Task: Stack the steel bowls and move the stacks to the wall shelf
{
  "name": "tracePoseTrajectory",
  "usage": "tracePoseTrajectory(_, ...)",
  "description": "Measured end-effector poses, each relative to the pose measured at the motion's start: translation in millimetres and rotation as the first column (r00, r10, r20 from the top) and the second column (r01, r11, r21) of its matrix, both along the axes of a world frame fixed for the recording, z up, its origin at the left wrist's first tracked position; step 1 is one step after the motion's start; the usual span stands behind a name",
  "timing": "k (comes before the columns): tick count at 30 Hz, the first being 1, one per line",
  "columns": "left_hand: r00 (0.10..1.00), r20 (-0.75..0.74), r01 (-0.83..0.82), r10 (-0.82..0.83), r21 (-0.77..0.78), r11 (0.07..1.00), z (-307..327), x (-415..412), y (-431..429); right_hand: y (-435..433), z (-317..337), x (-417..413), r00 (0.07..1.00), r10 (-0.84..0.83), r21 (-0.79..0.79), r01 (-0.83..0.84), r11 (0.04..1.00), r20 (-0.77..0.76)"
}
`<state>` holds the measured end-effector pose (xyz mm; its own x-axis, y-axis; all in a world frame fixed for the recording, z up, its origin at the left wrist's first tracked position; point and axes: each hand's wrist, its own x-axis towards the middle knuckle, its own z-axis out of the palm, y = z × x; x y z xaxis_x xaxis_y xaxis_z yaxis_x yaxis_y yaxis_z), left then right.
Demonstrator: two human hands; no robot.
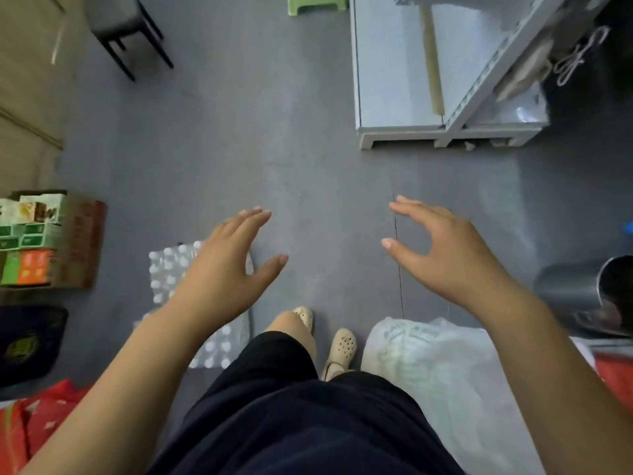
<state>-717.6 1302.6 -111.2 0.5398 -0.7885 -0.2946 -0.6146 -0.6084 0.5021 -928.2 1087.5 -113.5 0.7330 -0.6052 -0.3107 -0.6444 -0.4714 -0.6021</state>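
Observation:
I look straight down at a grey floor. My left hand (226, 265) and my right hand (445, 248) hover side by side above it, palms down, fingers spread and slightly curled. Both hold nothing. No steel bowl shows in this view. A white metal shelf unit (394, 80) stands at the upper right, its low board bare apart from a long wooden rolling pin (431, 60). My dark trousers and cream shoes fill the bottom middle.
A dark stool (126, 25) and a green stool (315, 3) stand at the top. Cartons (44, 238) sit at the left, a shrink-wrapped bottle pack (171, 269) under my left arm, a white bag (428, 351) and a grey bin (575, 289) at right.

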Motion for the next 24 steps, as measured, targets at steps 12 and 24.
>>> tracePoseTrajectory(12,0.976,0.058,-0.201,0.210,-0.126,0.971,21,188,-55,-41,-4,248,0.974,0.193,0.057,-0.201,0.978,0.120)
tracePoseTrajectory(24,0.991,0.095,-0.082,0.092,-0.102,0.991,32,386,-194,-172,26,422,0.987,0.044,0.009,-0.046,0.999,0.154)
